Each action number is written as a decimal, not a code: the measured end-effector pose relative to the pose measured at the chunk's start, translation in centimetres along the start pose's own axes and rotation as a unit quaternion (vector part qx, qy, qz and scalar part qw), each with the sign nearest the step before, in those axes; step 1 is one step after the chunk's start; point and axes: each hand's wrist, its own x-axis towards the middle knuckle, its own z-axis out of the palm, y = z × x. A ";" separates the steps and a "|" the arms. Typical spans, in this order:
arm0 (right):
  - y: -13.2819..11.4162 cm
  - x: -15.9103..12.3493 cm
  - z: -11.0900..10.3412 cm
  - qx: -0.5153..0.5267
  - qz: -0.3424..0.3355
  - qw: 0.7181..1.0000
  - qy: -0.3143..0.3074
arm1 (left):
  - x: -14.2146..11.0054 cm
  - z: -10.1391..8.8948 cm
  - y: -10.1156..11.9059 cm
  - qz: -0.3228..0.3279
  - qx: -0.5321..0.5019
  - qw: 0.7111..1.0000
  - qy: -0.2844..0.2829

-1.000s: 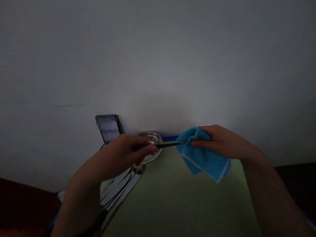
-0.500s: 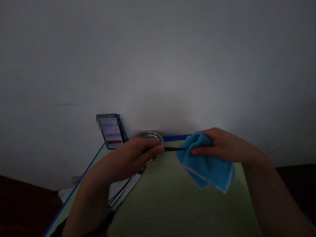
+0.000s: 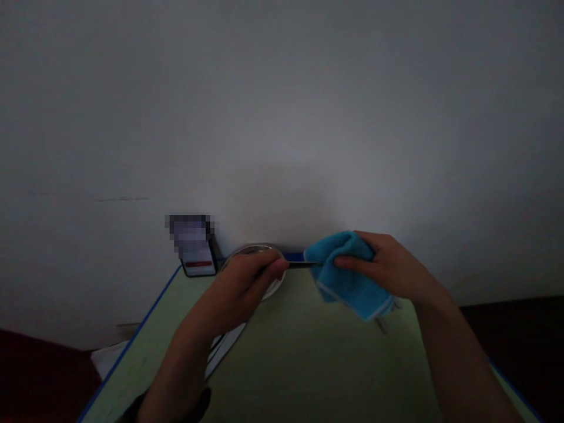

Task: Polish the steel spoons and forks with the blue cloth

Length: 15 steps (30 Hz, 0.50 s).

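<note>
My left hand [image 3: 249, 285] is closed, pinching one end of a slim dark metallic rod [image 3: 303, 265] between thumb and fingers. The rod runs level to the right into a blue cloth [image 3: 348, 273] with a pale edge. My right hand [image 3: 385, 261] is closed on the cloth, thumb pressing its folds around the rod's other end. The cloth hides that end, so the rod's kind cannot be made out. Behind my left hand stands a shiny metal dish [image 3: 277, 288], partly covered by the fingers.
A phone [image 3: 198, 258] leans against the wall at the back left of the pale green table [image 3: 317, 364]. Beside my left forearm lies a white sheet [image 3: 233, 341] with thin dark items on it. Small greyish tips [image 3: 381, 325] show below the cloth.
Both hands have shifted slightly left in view, and the cloth is wrapped a little closer to my left hand, leaving less rod bare. The camera view has tilted a little.
</note>
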 end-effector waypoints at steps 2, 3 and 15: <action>0.2 0.3 0.2 0.064 0.027 0.995 0.075 | 0.2 0.2 -0.1 -0.014 -0.012 0.999 0.033; 0.3 0.5 0.5 0.102 0.041 0.989 0.103 | 0.3 0.3 -0.2 -0.020 -0.019 0.998 0.051; 0.3 1.6 1.5 0.137 0.097 0.983 0.074 | 0.9 -0.3 -1.8 -0.080 -0.069 0.986 0.129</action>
